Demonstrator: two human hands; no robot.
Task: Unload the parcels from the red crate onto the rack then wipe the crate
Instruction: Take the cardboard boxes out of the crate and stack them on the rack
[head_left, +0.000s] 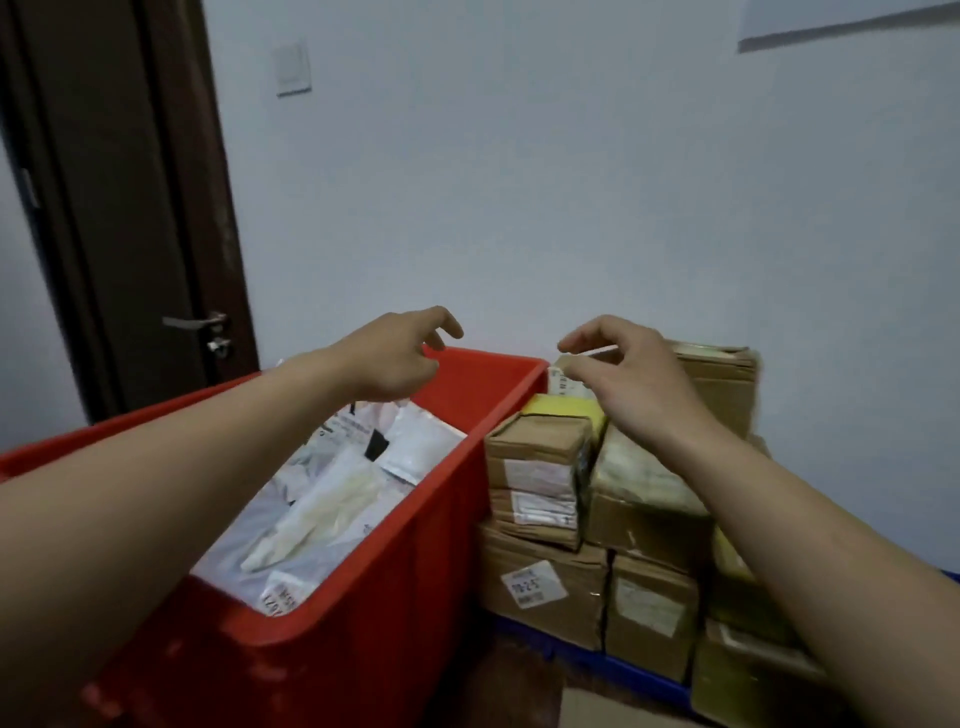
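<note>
— How is the crate looking?
— The rectangular red plastic crate (363, 597) is sitting under the left hand's (400, 358) fingers, packed with flat white plastic mailer parcels (332, 493).
— And the fingers?
— Both hands are hanging loosely curled, grasping nothing. The right hand's (628, 384) fingers are hovering over stacked brown cardboard boxes (540, 467) just beside the crate.
— Anything unclear?
— The labels are blurring, and the left forearm is hiding the crate's left rim.

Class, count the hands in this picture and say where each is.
2. The left hand hovers over the far end of the red crate; the right hand hovers over the stacked cardboard boxes beside it. None seem hidden.
</note>
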